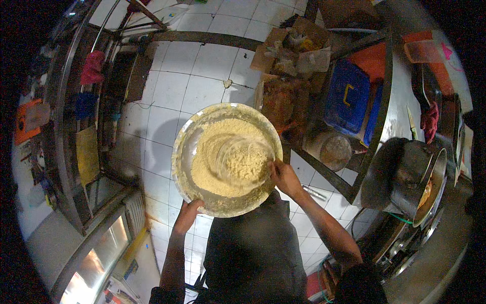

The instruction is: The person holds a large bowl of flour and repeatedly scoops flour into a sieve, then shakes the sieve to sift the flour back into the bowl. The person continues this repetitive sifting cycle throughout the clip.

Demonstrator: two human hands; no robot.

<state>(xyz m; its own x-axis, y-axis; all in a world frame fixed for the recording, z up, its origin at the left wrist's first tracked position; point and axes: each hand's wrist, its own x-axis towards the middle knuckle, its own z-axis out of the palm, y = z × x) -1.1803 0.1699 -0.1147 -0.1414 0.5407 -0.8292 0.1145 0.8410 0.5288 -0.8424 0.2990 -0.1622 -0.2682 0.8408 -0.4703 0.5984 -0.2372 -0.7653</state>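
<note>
A wide round metal basin (177,159) is held up above the tiled floor, in front of my body. Pale yellow, crumbly powder (207,167) covers much of its bottom, and more cakes its inner wall. My left hand (188,213) grips the basin's lower-left rim, thumb on top. At the right side, my right hand (284,178) has its fingers closed on the edge of a round, see-through vessel (218,155), possibly a sieve. This vessel is motion-blurred over the powder, with coarser yellow clumps (248,163) showing inside it. My right fingertips are partly hidden.
Right of the basin stands a metal-topped table (396,98) with a knife (411,122) and a large dark pot (412,178). Blue lidded containers (347,97) and a cardboard box of waste (292,49) sit lower. A rack with cloths (87,155) runs along the left.
</note>
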